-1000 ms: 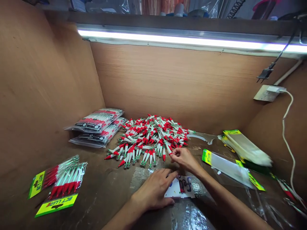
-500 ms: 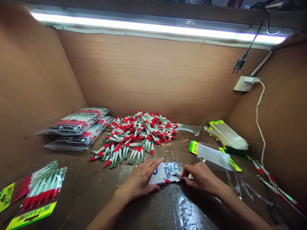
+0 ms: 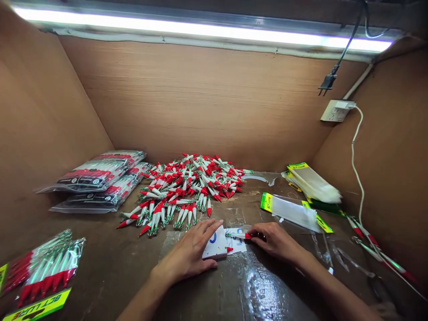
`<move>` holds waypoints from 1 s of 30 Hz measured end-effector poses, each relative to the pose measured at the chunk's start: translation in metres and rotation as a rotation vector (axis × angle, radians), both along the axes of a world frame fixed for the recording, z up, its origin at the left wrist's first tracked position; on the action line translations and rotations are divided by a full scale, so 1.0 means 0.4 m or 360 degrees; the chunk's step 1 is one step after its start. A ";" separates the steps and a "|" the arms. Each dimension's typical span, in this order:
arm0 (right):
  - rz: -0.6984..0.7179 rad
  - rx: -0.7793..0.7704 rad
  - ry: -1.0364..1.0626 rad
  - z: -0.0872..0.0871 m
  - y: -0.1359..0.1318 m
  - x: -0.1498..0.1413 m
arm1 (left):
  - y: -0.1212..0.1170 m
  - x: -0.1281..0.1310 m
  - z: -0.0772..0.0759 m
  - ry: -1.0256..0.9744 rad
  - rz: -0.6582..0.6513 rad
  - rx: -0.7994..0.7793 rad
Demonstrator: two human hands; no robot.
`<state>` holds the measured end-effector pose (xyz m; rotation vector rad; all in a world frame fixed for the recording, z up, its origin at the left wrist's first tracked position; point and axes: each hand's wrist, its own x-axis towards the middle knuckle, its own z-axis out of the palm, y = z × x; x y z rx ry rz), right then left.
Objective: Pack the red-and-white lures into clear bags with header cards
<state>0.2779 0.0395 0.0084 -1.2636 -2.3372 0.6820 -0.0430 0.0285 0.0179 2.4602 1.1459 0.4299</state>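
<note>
My left hand (image 3: 190, 249) lies over a white block (image 3: 216, 243) with blue lettering, its fingers stretched out and its thumb along the near side. A white card (image 3: 239, 247) with blue marks extends right from the block. The red tip of another lure (image 3: 229, 249) pokes out beside the block's right edge; the rest of it is hidden. My right hand (image 3: 272, 238) pinches the red end of a red-and-white fishing lure (image 3: 236, 235). That lure lies level above the card, its green hooks pointing left toward the block.
Behind my hands is a heap of red-and-white lures (image 3: 194, 178). Filled bags (image 3: 100, 174) are stacked at back left, packed lures (image 3: 50, 272) at front left. Flat plastic sleeves (image 3: 294, 211) lie right, near a white cable (image 3: 357, 165). A black plug (image 3: 327, 84) hangs above.
My right hand has brought the lure from a slant to level across the card, with more of it showing. My left hand stays on the white block. The whole view has shifted slightly.
</note>
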 end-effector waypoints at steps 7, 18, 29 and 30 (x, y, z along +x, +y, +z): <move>-0.0052 0.0103 0.0090 -0.018 0.005 -0.040 | -0.004 -0.004 0.015 -0.0073 -0.0013 -0.0074; 0.0073 0.0138 0.0198 -0.042 0.031 -0.138 | -0.003 -0.001 0.012 -0.0149 0.0026 -0.0021; 0.0176 0.0186 0.0207 -0.061 0.015 -0.154 | 0.005 0.004 0.023 -0.0202 -0.0046 -0.0027; 0.0230 0.0191 0.0189 -0.058 0.012 -0.153 | 0.005 0.004 0.021 -0.0200 -0.0046 -0.0025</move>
